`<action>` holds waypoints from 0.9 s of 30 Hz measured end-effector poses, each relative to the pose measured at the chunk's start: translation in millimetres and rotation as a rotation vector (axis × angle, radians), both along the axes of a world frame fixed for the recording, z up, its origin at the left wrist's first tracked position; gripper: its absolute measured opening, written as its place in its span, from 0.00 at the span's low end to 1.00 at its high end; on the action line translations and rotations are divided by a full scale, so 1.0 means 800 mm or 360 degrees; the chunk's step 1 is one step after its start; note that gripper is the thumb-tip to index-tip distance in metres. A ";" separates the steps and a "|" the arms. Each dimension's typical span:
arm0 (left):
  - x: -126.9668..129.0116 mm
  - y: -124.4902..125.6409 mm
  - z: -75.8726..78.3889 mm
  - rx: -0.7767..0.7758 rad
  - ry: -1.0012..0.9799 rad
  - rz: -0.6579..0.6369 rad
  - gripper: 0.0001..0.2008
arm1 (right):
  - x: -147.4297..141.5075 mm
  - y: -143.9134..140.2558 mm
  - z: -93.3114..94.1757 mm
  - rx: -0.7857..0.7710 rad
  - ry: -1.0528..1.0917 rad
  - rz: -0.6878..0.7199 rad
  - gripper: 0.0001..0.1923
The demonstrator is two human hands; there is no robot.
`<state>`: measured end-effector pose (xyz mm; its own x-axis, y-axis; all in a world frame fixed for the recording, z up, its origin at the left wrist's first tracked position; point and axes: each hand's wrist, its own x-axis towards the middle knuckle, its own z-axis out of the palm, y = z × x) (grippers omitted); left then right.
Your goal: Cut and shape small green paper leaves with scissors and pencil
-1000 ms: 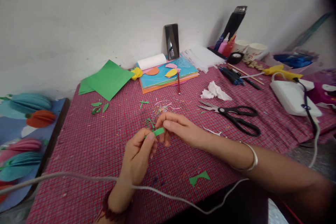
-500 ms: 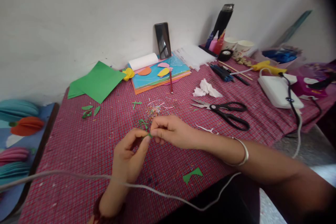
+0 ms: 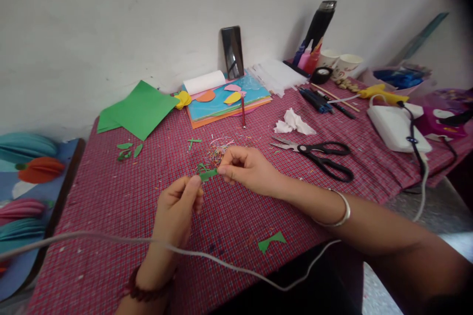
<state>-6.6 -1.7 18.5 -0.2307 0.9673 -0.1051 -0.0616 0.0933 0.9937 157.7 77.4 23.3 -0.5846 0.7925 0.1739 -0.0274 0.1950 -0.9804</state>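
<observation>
Between my two hands stretches a small green paper strip [image 3: 208,175]. My right hand [image 3: 248,170] pinches its right end between thumb and fingertips. My left hand [image 3: 179,209] is closed at the strip's left end, thumb pressed against the fingers. Just behind the strip lies a heap of thin coloured paper shreds [image 3: 219,151], with some green scraps beside it. To the right of my right hand rest black-handled scissors [image 3: 314,151], blades slightly apart. Nearer to me lies a green paper offcut [image 3: 272,242].
Green sheets [image 3: 144,110] and small green leaf cutouts [image 3: 124,146] lie at the left. A phone [image 3: 232,52] leans on the wall behind coloured paper [image 3: 207,107]. Crumpled tissue [image 3: 293,123], a yellow glue gun [image 3: 382,93] and a white box [image 3: 397,128] stand right. A white cable [image 3: 221,269] crosses in front.
My hands have moved apart, the right one slightly up and right. More of the green paper strip now shows between them; before, fingertips mostly covered it.
</observation>
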 end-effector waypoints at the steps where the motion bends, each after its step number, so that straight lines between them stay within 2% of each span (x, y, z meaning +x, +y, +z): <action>1: 0.002 0.001 -0.001 -0.0129 -0.0197 -0.0069 0.18 | 0.001 0.001 -0.002 0.0182 -0.0049 -0.0044 0.08; 3: 0.007 0.002 -0.002 -0.0364 -0.0546 -0.0238 0.19 | 0.004 0.003 -0.006 0.0603 -0.0153 -0.0069 0.06; 5: 0.012 0.003 -0.004 -0.0476 -0.0733 -0.0332 0.18 | 0.004 0.003 -0.009 0.0945 -0.0234 0.0029 0.06; 8: 0.016 0.003 -0.007 -0.0453 -0.0792 -0.0262 0.13 | 0.001 0.004 -0.009 0.1154 -0.0302 0.0250 0.08; 10: 0.014 0.005 -0.007 -0.0417 -0.0766 -0.0160 0.11 | 0.002 0.005 -0.003 0.1189 -0.0379 0.0312 0.10; 13: 0.007 0.008 -0.004 -0.0302 -0.0618 0.0052 0.11 | 0.031 0.008 0.008 0.1263 -0.0622 0.0206 0.10; 15: 0.002 0.009 -0.001 -0.0198 -0.0496 0.0192 0.10 | 0.074 0.009 0.011 0.1268 -0.0803 0.0002 0.10; 17: -0.001 0.010 0.001 -0.0117 -0.0429 0.0272 0.08 | 0.132 0.006 0.007 0.1201 -0.0969 -0.0330 0.09; 18: -0.001 0.010 0.001 -0.0096 -0.0418 0.0282 0.07 | 0.161 0.003 0.002 0.1161 -0.1090 -0.0514 0.10; 20: 0.001 0.011 0.001 -0.0080 -0.0423 0.0261 0.06 | 0.212 -0.005 -0.010 0.1091 -0.1396 -0.0697 0.11; 23: 0.007 0.012 -0.004 -0.0108 -0.0436 0.0204 0.07 | 0.254 -0.013 -0.026 0.1051 -0.1671 -0.0649 0.16; 27: 0.009 0.014 -0.014 -0.0142 -0.0401 0.0189 0.07 | 0.264 -0.005 -0.026 0.1047 -0.1722 -0.0464 0.22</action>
